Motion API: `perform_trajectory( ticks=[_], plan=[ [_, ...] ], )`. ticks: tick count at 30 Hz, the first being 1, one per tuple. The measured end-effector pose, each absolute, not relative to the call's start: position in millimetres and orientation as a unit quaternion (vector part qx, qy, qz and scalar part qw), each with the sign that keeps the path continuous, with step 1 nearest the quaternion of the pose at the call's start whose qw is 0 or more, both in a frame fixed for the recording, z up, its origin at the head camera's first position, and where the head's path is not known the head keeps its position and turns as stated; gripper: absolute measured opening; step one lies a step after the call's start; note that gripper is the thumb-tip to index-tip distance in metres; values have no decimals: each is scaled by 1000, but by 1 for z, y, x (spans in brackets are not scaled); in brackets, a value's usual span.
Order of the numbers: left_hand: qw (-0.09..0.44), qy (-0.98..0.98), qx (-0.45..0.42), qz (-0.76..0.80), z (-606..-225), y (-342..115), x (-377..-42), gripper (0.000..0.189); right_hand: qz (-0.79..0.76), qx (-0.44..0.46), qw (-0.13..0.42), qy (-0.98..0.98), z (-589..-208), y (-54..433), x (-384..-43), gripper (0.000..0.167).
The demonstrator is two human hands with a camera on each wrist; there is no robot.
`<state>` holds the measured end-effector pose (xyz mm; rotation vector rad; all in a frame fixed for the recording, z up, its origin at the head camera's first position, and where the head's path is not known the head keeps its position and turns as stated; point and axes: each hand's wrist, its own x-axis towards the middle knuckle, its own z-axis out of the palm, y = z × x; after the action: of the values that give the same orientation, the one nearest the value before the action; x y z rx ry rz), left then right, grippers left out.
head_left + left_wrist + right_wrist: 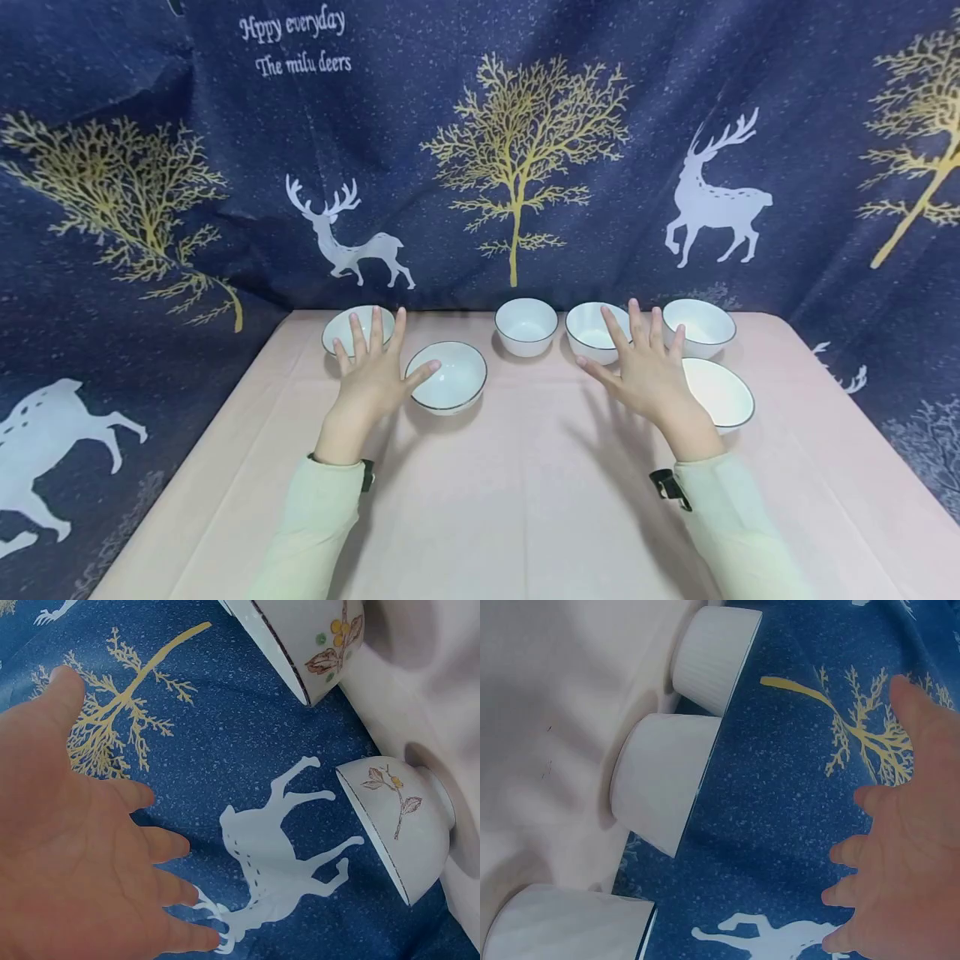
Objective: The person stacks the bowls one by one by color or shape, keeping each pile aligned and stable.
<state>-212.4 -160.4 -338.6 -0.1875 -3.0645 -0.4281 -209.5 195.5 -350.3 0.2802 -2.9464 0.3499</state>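
Both hands are spread, fingers straight, raised over the table and holding nothing. The left hand [371, 379] overlaps a back-left white bowl [337, 329] in the head view; its thumb overlaps a dark-rimmed bowl [459, 377] nearer the front. In the left wrist view, two upright bowls show painted leaves and yellow berries, one being the flowered bowl [397, 825] at right. My right hand [648, 379] partly covers a back-row bowl [587, 329] and a front-right bowl [723, 396]. Plain white outer sides, such as the middle bowl [660, 776], appear in the right wrist view.
Another white bowl [527, 327] stands at the back middle, and one more bowl [701, 323] at the back right. A pale pink cloth covers the table [517, 500]. Behind it hangs a dark blue curtain [465, 250] with deer and gold trees.
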Motion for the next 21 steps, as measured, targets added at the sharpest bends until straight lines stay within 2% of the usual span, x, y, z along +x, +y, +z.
perform_trajectory(
  ticks=[14, 21],
  plan=[
    [31, -988, -75, -133, -339, -162, -213, 94, 136, 102, 74, -983, -347, 192, -213, 86],
    [46, -985, -88, -140, -336, -162, -213, 93, 142, 108, 91, -980, -346, 187, -215, 88]
  ],
)
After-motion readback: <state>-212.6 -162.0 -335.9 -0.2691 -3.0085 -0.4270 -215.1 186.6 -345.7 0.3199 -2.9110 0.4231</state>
